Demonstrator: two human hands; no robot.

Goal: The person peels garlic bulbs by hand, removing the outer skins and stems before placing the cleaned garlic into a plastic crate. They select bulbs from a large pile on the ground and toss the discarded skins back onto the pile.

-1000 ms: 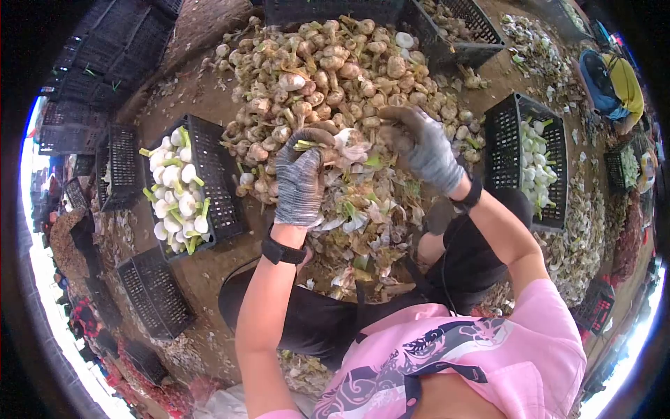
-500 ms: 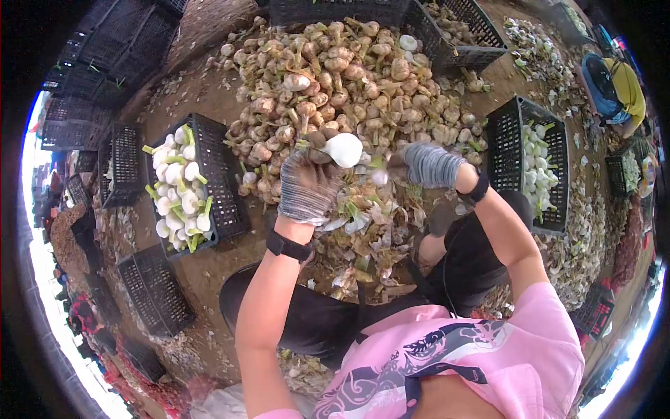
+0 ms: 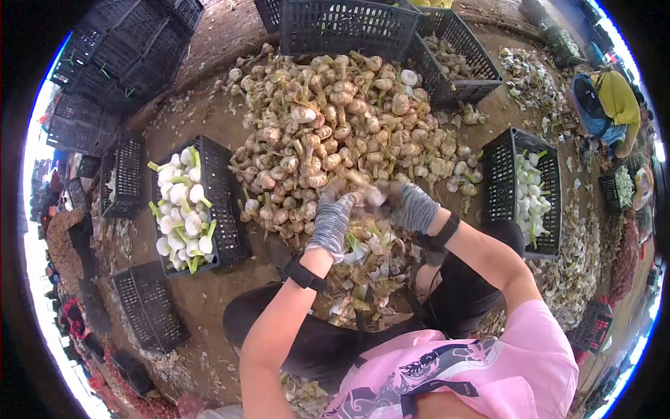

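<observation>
Both my hands wear grey striped gloves and meet over the near edge of a large heap of unpeeled garlic bulbs (image 3: pixel 342 119). Between them is a motion-blurred garlic bulb (image 3: pixel 375 196), pale at its right end. My left hand (image 3: pixel 333 220) is closed around its left side. On the other side, my right hand (image 3: pixel 415 208) has its fingers curled in against the bulb; a dark patch shows at the fingertips, too blurred to name. Loose garlic skins and leaves (image 3: pixel 370 269) lie below the hands, between my legs.
To the left stands a black crate (image 3: pixel 230 206) of cleaned white garlic, and to the right another crate (image 3: pixel 497 171) with more. Black crates (image 3: pixel 349 28) line the heap's back. An overturned-looking crate (image 3: pixel 150 307) sits lower left. Another person (image 3: pixel 618 101) bends at far right.
The clean white bulb that was in my left hand is gone from view, and a duller bulb is between the hands. My hands have come closer together and lower. The camera view has shifted slightly.
</observation>
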